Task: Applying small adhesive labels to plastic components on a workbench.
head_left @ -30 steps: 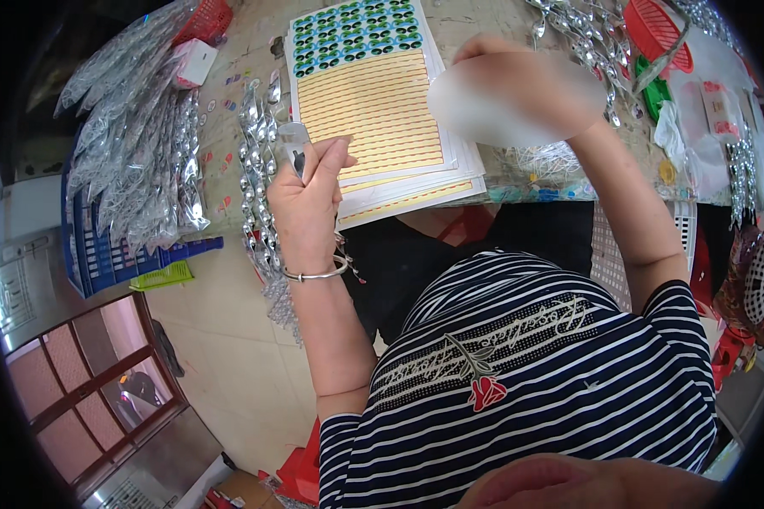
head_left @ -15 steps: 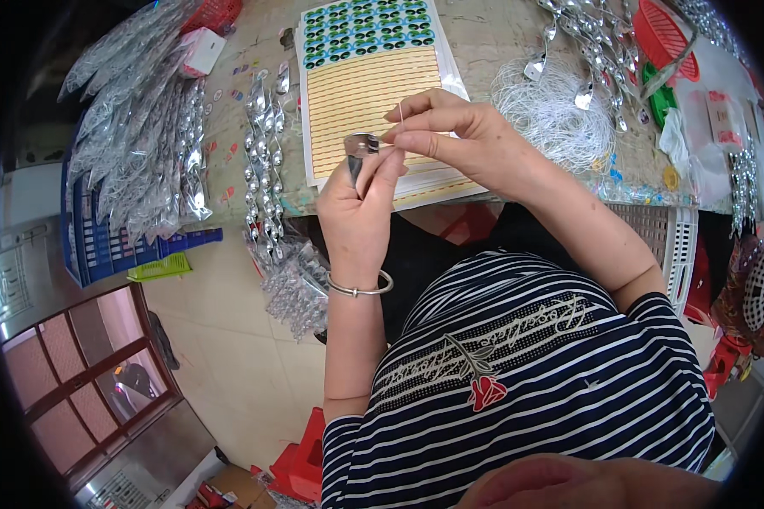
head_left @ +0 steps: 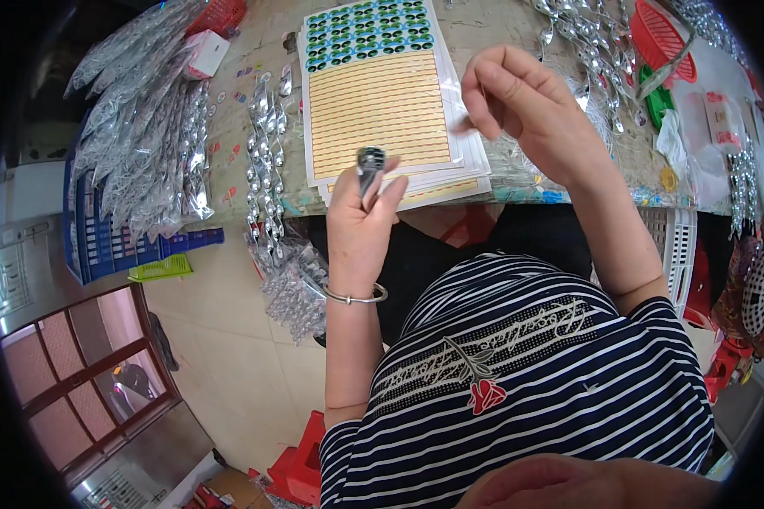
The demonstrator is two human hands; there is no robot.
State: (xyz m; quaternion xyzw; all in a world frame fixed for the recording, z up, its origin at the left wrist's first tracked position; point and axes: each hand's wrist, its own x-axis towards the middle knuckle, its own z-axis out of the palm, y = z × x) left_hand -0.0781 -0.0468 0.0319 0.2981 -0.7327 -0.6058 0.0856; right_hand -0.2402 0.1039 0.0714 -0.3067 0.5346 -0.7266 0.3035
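Note:
My left hand [head_left: 358, 222], a metal bangle on its wrist, is closed around a shiny silver piece [head_left: 368, 163] that looks like a folded metallic strip. It is held above the near edge of a sticker sheet [head_left: 378, 106] with green and blue oval stickers at its top and a yellow lined area below. To the right, my right hand [head_left: 530, 110] is raised over the table, fingers curled and thumb against them. Whatever lies in those fingers is too small to make out, and a fingertip is blurred.
Twisted silver strips [head_left: 266, 161] lie left of the sheet. Farther left, silver pieces in clear wrap [head_left: 144, 144] fill a blue crate [head_left: 76, 246]. White thread [head_left: 598, 119] is partly behind my right hand; more strips and a red basket [head_left: 664, 38] are at the right.
My right hand has parted from my left, moving right and toward the table's far side. My left hand keeps the silver piece, slightly lower and turned.

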